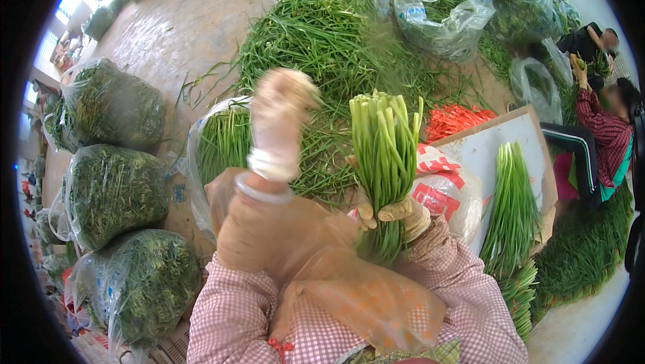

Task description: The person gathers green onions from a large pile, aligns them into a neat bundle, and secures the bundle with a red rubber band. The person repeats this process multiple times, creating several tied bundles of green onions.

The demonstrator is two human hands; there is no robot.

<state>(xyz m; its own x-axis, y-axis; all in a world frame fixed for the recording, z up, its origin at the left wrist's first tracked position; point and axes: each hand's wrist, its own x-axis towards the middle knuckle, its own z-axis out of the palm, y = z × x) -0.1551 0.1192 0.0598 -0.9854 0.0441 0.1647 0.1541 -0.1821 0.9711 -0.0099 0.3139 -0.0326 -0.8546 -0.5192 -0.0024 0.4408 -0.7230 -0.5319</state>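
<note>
My right hand, in a pale thin glove, grips an upright bunch of green stalks, like garlic chives, with its thick pale ends up. To the left of the bunch my left hand is raised, also gloved and blurred by motion; its finger pose is unclear. A pale bangle circles that wrist. Another bunch of stalks lies on a white-topped board at the right. Beyond my hands a big heap of loose green stalks covers the floor.
Filled plastic bags line the left. An open bag of stalks stands near my left arm. Orange-red ties lie beside the board, near a white sack with red print. More bags and seated people are at the right.
</note>
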